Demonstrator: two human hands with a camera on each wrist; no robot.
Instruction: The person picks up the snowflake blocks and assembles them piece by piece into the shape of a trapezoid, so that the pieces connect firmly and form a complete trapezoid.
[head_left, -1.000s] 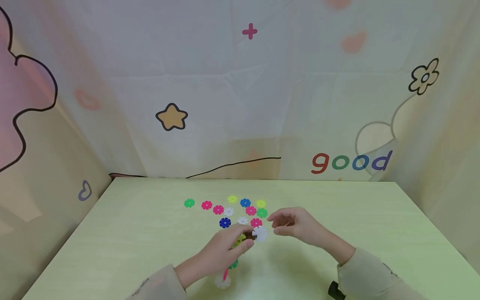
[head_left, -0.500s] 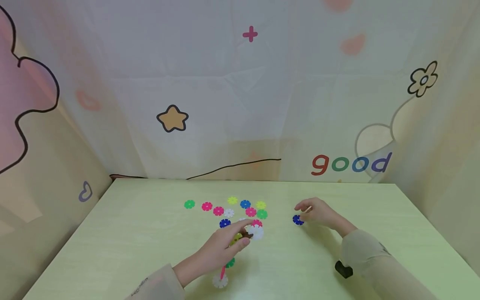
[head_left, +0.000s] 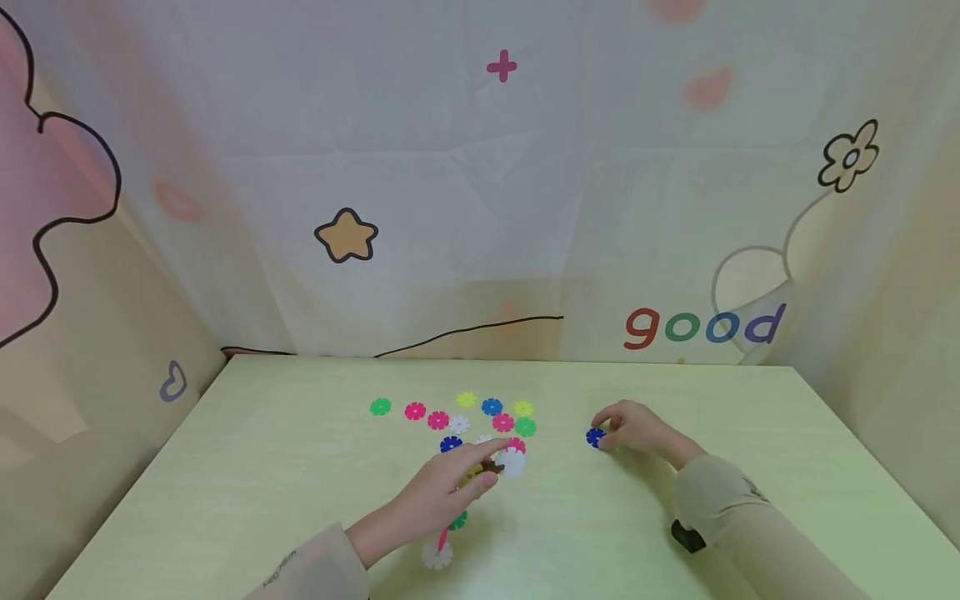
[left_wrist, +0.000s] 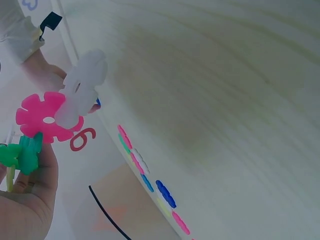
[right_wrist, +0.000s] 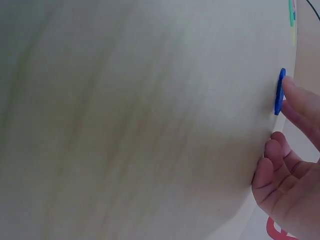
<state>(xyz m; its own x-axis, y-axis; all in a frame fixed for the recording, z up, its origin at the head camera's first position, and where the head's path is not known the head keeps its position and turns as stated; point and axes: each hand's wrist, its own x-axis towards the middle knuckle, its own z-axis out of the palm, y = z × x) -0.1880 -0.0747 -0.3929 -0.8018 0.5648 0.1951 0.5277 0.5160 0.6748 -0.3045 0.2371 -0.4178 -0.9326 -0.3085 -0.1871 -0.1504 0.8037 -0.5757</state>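
Blue disc (head_left: 593, 437): likely light, stiff; best gripped at its rim, where my right hand (head_left: 639, 430) pinches;
Joined discs (left_wrist: 35, 114): likely rigid; held in my left hand (head_left: 431, 500);

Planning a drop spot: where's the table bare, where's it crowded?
Bare: table left of the left hand and leftmost green disc; near patch between joined discs and right sleeve; side right of the right hand. Crowded: the middle, where loose discs lie beyond the joined discs; blue disc at the right hand.
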